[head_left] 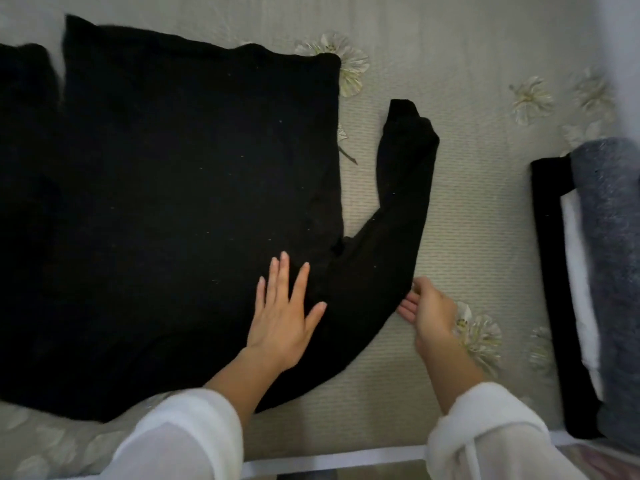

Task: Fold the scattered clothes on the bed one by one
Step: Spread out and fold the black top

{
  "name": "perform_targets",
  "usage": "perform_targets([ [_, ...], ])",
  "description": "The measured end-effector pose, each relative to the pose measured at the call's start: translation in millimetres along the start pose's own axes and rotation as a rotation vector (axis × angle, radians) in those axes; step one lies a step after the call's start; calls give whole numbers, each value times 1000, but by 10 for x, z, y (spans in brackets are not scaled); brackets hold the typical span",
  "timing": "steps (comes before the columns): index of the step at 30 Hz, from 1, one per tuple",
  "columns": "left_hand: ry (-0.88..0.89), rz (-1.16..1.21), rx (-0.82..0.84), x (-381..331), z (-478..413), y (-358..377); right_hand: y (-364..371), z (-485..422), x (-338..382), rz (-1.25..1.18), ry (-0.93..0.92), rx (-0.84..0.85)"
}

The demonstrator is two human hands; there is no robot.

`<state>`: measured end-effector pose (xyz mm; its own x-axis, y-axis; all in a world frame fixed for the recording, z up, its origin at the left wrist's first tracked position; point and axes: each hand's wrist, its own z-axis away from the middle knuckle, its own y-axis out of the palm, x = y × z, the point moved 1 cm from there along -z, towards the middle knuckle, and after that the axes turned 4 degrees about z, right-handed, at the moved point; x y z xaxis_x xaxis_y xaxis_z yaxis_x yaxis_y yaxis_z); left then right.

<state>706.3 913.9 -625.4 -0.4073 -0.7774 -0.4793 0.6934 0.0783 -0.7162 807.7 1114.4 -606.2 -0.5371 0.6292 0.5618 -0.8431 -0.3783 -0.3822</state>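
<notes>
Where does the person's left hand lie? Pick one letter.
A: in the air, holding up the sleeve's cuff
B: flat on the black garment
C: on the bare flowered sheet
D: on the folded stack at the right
B: the left hand lies flat with its fingers spread on the black garment, well apart from the folded stack at the right.

No readable text or labels (fabrics plain).

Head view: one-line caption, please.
Left hand flat on black sweater on floral bedspread; right hand at its sleeve.
</notes>
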Motion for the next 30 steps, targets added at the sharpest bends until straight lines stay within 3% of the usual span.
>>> perform_targets([
  [7, -120, -100, 151, -4, -168, 249, 129, -249, 608, -321, 242, 682],
  [11, -140, -84, 198, -27, -190, 204, 109, -253, 761, -638, 215, 820],
  [16, -173, -102, 215, -69, -189, 169, -149, -182, 690, -1053, 47, 750],
  [18, -178, -108, 213, -79, -194, 163, -221, -138, 727, -1088, -27, 707],
  [24, -171, -86, 193, -94, -184, 171, -293, -7, 1030, -976, 40, 604],
  [27, -140, -98, 96, -108, -129, 199, -324, 100, 1205, -835, -123, 460],
  [30, -55, -131, 21, -159, 26, 263, -145, 272, 1326, -570, -375, 188],
])
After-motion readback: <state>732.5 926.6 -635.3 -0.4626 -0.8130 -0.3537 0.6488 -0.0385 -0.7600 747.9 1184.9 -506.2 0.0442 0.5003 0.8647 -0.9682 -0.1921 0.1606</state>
